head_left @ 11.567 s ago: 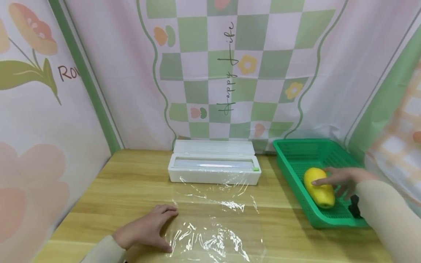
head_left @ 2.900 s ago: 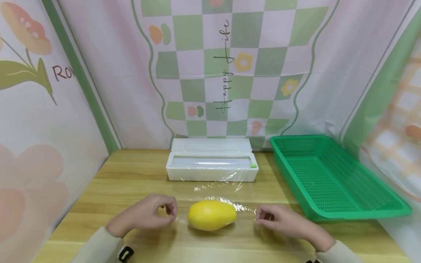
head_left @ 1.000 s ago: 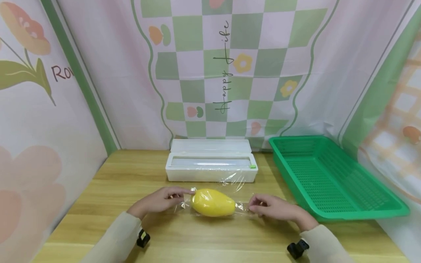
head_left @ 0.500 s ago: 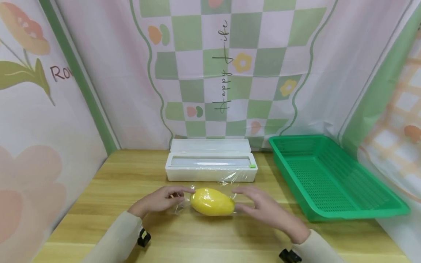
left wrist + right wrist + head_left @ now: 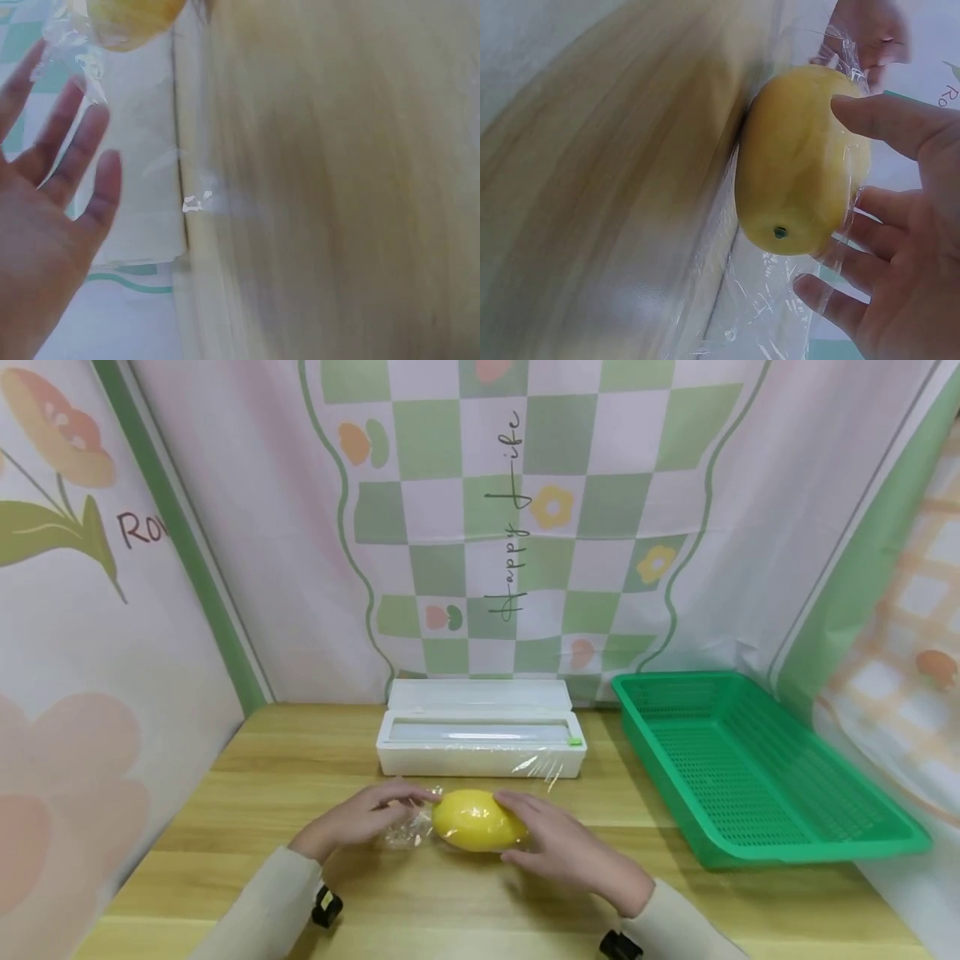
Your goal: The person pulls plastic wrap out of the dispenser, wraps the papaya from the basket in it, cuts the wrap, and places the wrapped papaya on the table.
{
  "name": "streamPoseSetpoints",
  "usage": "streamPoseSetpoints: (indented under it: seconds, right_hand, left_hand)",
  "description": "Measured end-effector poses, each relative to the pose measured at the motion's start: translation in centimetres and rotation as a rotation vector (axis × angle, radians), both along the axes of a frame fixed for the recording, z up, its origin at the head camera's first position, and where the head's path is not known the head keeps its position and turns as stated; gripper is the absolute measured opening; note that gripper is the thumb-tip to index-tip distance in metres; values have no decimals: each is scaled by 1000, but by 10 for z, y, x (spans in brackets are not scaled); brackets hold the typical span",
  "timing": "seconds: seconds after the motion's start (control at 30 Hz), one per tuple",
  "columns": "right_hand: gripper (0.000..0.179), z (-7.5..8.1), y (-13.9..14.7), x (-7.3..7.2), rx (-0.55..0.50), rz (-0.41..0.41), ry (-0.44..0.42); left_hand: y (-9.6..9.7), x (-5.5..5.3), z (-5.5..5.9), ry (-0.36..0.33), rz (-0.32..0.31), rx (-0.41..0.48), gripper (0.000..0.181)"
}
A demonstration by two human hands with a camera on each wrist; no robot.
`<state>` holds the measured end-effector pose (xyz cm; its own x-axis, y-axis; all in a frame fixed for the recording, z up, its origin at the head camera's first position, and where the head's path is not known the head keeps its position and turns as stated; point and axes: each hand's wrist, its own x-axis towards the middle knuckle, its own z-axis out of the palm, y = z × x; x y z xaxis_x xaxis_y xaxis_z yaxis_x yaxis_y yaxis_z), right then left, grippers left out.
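Note:
A yellow papaya-shaped fruit (image 5: 476, 820), covered in clear cling film (image 5: 408, 832), lies at the middle of the table. Its stem end shows a small green spot in the right wrist view. My left hand (image 5: 367, 818) is at its left end, index fingertip at the fruit; in the left wrist view the fingers (image 5: 75, 161) are extended, with crumpled film at their tips. Around the right end is my right hand (image 5: 573, 852), its thumb on the near side and fingers on the far side. The right wrist view shows those fingers (image 5: 859, 259) spread and only slightly bent.
A white cling film box (image 5: 480, 760) stands behind the fruit with its lid raised. Film runs from its front edge towards the fruit. At the right sits a green perforated basket (image 5: 667, 785). A patterned curtain (image 5: 420, 510) hangs behind the wooden table (image 5: 247, 793).
The fruit came from the basket onto the film, which now covers it. My right hand has released the film's right side and moved left to the fruit. My left hand has barely moved lately.

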<state>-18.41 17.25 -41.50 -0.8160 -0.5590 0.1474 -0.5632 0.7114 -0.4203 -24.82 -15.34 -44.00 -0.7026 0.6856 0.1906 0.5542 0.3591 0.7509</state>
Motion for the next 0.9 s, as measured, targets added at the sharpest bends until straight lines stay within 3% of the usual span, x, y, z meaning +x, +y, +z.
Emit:
streamPoseSetpoints:
  seconds: [0.1, 0.2, 0.33, 0.43, 0.57, 0.77, 0.9]
  right_hand:
    - [76, -1, 0, -1, -6, 6, -16]
    - [75, -2, 0, -2, -12, 14, -16]
    - [74, -3, 0, -4, -26, 39, -1]
    - [74, -3, 1, -4, -37, 56, 2]
    - [76, -5, 0, -2, -70, 30, 28]
    - [69, -7, -6, 3, -101, -78, 150]
    - [67, -7, -10, 1, -86, -108, 146]
  left_hand:
    - [3, 6, 7, 46, 83, 54, 32]
    - [15, 15, 16, 186, 131, 46, 27]
    - [38, 28, 25, 417, 119, -118, 38]
    - [53, 37, 25, 540, 106, -246, 51]
    - [60, 40, 21, 580, 138, -321, 62]
    - [61, 39, 19, 534, 169, -338, 67]
    - [61, 36, 18, 530, 167, -337, 75]
